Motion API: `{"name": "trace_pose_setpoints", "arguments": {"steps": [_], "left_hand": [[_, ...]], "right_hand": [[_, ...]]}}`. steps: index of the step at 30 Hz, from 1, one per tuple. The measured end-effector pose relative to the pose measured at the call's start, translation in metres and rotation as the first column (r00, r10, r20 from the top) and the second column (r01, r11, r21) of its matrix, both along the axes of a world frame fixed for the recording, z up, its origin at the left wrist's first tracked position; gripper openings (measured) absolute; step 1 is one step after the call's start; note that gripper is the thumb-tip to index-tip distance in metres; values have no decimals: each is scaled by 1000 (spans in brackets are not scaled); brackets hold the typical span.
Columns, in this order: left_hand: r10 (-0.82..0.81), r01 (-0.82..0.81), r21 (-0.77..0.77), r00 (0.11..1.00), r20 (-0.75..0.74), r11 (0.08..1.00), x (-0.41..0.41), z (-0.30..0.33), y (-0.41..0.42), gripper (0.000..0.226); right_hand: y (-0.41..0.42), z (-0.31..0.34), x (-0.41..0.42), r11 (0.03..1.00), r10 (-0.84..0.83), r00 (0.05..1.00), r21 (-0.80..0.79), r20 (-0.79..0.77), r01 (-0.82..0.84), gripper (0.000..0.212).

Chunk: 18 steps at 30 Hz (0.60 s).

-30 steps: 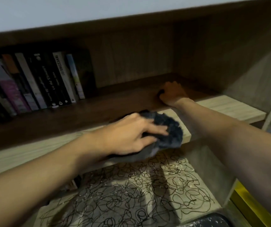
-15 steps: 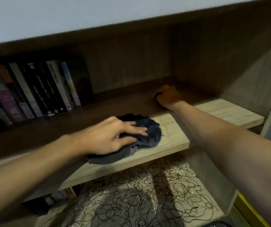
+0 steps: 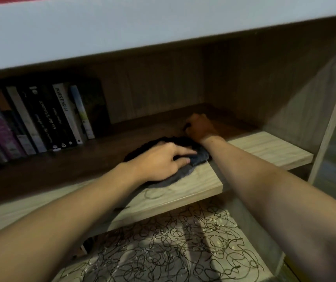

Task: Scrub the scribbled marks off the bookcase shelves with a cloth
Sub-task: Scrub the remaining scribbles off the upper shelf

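The dark grey cloth (image 3: pixel 195 157) lay on the upper shelf (image 3: pixel 183 188) of the bookcase, partly in the shadow toward the back, with its near edge spilling onto the lit light-wood front strip. The left hand (image 3: pixel 163 161) pressed it flat, fingers stretched forward over the fabric and the thumb tucked against its edge. Half a second before, cloth and hand had sat nearer the front edge and further left; they had since slid back and to the right, so the cloth now touched the wrist of the right arm. A faint looping scribble (image 3: pixel 154 193) showed on the bare wood just in front of the cloth.

The right hand (image 3: pixel 200 127) rested deeper in on the same shelf, in shadow, fingers curled into a loose fist, knuckles up; whether anything was in it could not be told. It had stayed in much the same spot as in the earlier pictures.

At the left of this shelf a row of books (image 3: pixel 41 121) stood leaning to the left, spines out, one reading "INVESTING 101". The compartment's right side, next to the side panel (image 3: pixel 305 102), held only the hands and cloth.

The lower shelf (image 3: pixel 250 267) beneath was covered with dense black scribbled marks (image 3: pixel 175 247), with pale flecks scattered among the lines. A pale top board (image 3: pixel 142 27) ran above the compartment.
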<state>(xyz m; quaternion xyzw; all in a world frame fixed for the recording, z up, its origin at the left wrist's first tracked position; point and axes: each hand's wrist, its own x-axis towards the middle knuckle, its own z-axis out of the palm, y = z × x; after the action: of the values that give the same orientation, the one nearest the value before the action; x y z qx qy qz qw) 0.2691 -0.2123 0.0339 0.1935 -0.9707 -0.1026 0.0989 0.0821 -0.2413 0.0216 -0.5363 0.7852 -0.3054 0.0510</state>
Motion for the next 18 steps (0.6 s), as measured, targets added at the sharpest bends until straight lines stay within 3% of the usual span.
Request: {"name": "trace_pose_setpoints", "arguments": {"steps": [3, 7, 10, 13, 15, 16, 18], "left_hand": [[-89, 88, 36, 996, 23, 995, 22, 1, 7, 37], [90, -90, -27, 996, 5, 996, 9, 5, -2, 35], [-38, 37, 27, 999, 14, 999, -7, -1, 19, 37], [-111, 106, 75, 992, 56, 992, -1, 12, 22, 34], [7, -5, 44, 999, -41, 999, -3, 30, 9, 29], [100, -88, 81, 982, -161, 993, -6, 39, 0, 25], [314, -200, 294, 850, -423, 935, -12, 59, -13, 21]], "right_hand": [[13, 3, 5, 999, 22, 1000, -26, -3, -22, 34], [63, 11, -2, 995, -55, 985, 72, -166, 67, 32], [87, 11, -28, 977, -181, 951, 68, -250, 204, 26], [86, 13, -29, 972, -198, 948, 75, -250, 223, 23], [84, 13, -27, 975, -182, 951, 83, -249, 208, 20], [84, 13, -27, 975, -180, 952, 83, -247, 206, 19], [82, 12, -30, 975, -183, 950, 76, -252, 208, 20]]}}
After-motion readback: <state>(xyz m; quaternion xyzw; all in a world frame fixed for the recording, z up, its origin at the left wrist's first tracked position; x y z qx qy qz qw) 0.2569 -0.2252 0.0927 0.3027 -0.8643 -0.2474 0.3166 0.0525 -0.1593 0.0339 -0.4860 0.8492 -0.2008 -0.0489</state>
